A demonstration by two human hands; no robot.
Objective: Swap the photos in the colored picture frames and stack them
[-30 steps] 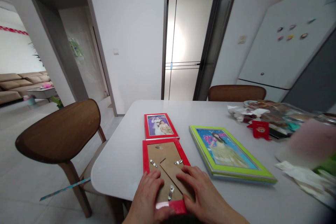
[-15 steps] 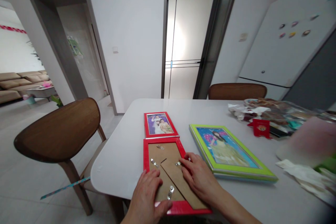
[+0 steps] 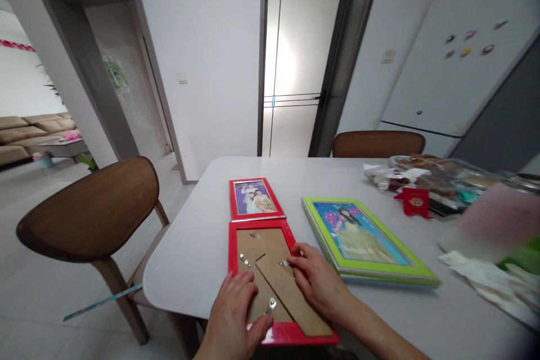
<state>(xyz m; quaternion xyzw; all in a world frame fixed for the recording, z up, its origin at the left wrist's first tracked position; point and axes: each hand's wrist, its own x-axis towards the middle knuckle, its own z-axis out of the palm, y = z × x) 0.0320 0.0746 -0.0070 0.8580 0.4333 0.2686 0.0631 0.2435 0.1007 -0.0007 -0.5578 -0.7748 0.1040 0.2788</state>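
Observation:
A red picture frame (image 3: 233, 247) lies face down at the table's near edge, its brown backing board (image 3: 270, 242) and attached stand leg (image 3: 291, 298) showing. Several metal turn clips sit around the board. My left hand (image 3: 236, 312) rests over the frame's lower left side, fingers spread, the thumb beside the bottom clip (image 3: 270, 306). Fingertips of my right hand (image 3: 316, 281) touch the right-hand clip (image 3: 283, 263), with the palm over the frame's right edge. Touching the frame's far end is a second red frame (image 3: 256, 199), picture side up.
A lime-green framed picture (image 3: 367, 236) lies to the right, on top of another frame. Beyond it are a red packet (image 3: 415, 202), plastic-wrapped items (image 3: 442, 171), a pinkish translucent object (image 3: 493, 225) and crumpled tissue (image 3: 485, 281). Wooden chairs stand left (image 3: 93, 208) and behind the table (image 3: 377, 144).
The view has shifted slightly. The thumb of my left hand has moved a little by the bottom clip, whose angle looks slightly different. My right hand stays at the right-hand clip.

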